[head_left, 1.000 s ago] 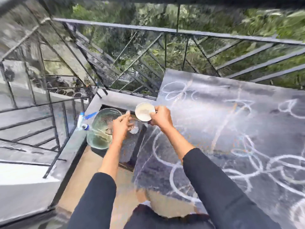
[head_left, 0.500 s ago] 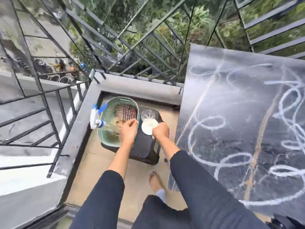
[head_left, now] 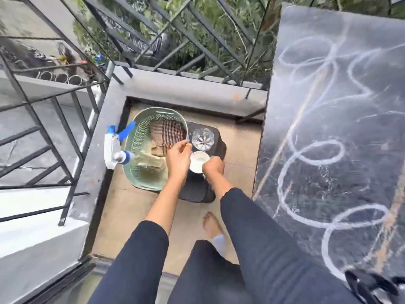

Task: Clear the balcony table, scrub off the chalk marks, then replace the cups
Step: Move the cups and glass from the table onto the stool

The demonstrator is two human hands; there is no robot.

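Low over the dark stool (head_left: 197,191), the right hand (head_left: 213,168) curled its fingers round the white cup (head_left: 198,161). The clear glass (head_left: 202,138) stood just beyond the loosely bent fingers of the left hand (head_left: 178,156); whether they touched it could not be told. Well right of both hands' fingers, chalk marks (head_left: 315,164) covered the table (head_left: 306,25).
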